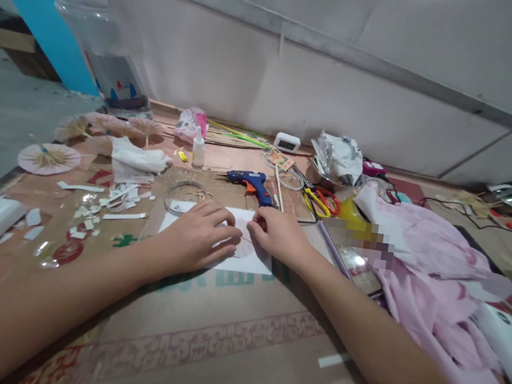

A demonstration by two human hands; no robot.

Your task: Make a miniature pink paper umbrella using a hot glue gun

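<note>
A white sheet of paper [250,266] lies on the cardboard in front of me, with a pale pink round piece [244,249] on it. My left hand [202,235] rests over the sheet's left part, its fingers bent and drawn together at the round piece's edge. From the other side, my right hand [281,235] reaches in with thumb and fingers pinched above that piece. A thin line shows between the two hands; what either one holds is too small to make out. Behind the hands lies a blue glue gun [250,182] with an orange trigger.
Left are white paper scraps [124,199], a wire coil [180,191] and a pleated pink disc [48,159]. A small glue bottle [198,151] stands behind. Yellow-handled scissors [316,202], a phone [352,256] and pink cloth [439,243] lie right. A water jug [116,64] stands back left.
</note>
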